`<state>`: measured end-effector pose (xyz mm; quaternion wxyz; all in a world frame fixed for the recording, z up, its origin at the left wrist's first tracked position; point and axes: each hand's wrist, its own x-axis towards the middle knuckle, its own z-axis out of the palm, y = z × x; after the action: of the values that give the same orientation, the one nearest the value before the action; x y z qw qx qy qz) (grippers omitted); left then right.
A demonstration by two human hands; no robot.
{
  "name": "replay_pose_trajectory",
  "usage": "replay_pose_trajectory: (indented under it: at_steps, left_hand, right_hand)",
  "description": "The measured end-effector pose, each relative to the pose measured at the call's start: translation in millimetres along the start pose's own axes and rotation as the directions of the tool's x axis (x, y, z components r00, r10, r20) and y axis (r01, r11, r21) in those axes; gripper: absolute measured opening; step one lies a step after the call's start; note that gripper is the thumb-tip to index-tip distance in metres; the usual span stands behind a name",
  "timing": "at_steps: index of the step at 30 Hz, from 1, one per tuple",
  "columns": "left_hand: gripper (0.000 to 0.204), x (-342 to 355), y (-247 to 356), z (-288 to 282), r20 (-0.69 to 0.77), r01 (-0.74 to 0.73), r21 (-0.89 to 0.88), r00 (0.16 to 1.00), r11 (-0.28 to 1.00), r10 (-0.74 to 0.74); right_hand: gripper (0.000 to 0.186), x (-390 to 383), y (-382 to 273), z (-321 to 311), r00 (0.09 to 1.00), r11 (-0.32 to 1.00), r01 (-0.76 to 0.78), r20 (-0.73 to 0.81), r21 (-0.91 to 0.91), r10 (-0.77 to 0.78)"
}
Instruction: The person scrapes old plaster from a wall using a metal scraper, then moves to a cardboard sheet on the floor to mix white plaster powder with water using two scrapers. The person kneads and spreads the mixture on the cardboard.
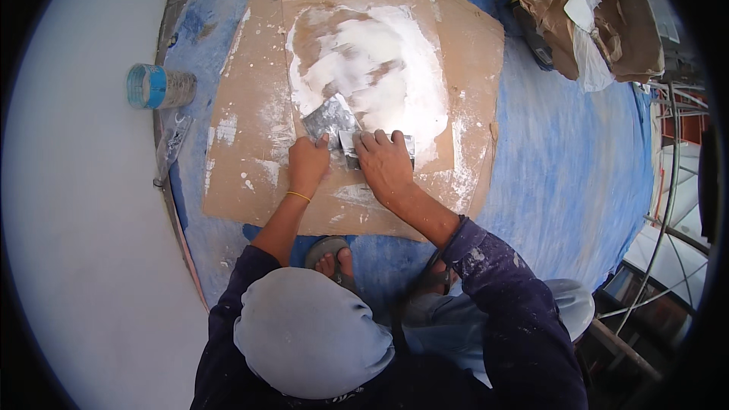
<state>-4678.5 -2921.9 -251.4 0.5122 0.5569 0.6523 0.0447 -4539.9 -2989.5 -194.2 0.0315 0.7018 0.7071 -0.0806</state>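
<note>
My left hand (pixel 307 163) is closed on a flat metal scraper (pixel 329 114), its white-smeared blade angled up over the lower edge of a white paste patch (pixel 380 61). Just to the right, my right hand (pixel 386 163) is closed on a second, wider scraper (pixel 406 150), fingers curled over its top edge. The two blades meet or nearly meet between my hands. The paste is spread unevenly on layered cardboard (pixel 250 87), which is splattered with white marks.
Blue tarp (pixel 562 175) lies under the cardboard, with my sandalled feet (pixel 330 262) at its near side. A clear jar with a blue band (pixel 156 85) and a plastic bag (pixel 175 140) sit left, by a white wall (pixel 83 182). A torn paper sack (pixel 554 11) stands upper right; metal bars (pixel 668 182) line the right.
</note>
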Motion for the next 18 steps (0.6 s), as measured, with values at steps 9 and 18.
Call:
replay_pose_trajectory:
  at_steps: [9,18]
  left_hand:
    - [0.044,8,-12,-7,0.035,-0.001,0.000,0.999,1.000,0.001]
    - [0.043,31,6,-30,0.027,-0.021,-0.035,0.999,0.999,0.022]
  right_hand:
    - [0.025,14,-11,27,0.993,0.999,-0.043,0.110,-0.012,0.044]
    - [0.028,44,-13,23,0.998,0.997,-0.050,-0.044,-0.055,0.047]
